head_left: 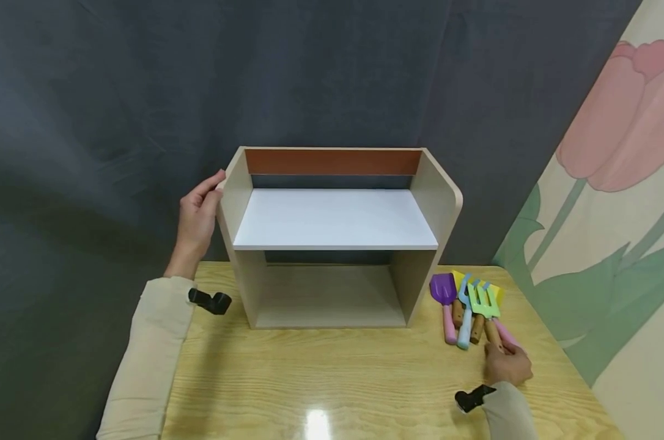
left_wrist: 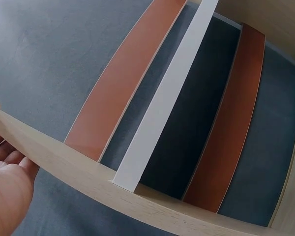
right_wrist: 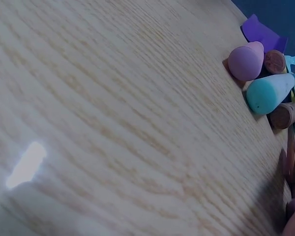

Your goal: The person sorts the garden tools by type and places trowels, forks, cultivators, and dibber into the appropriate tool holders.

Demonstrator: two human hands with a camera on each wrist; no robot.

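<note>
A small two-tier shelf (head_left: 334,220) with pale wood sides, a white middle board and a reddish-brown back strip stands on the table. My left hand (head_left: 197,214) grips the edge of its left side panel (left_wrist: 78,169), with the fingers partly behind the wood. At the right, my right hand (head_left: 507,365) holds the brown wooden handle of a light green toy garden fork (head_left: 483,300). That fork lies over a bunch of toy garden tools, among them a purple shovel (head_left: 444,289) with a pink handle and a light blue rake (head_left: 464,318). In the right wrist view that hand is mostly cut off.
The wood-grain table (head_left: 321,366) spreads in front of the shelf. A dark grey curtain (head_left: 332,73) hangs close behind it. A wall with a painted tulip (head_left: 629,116) rises along the right edge. Yellow tool heads (head_left: 499,293) show under the fork.
</note>
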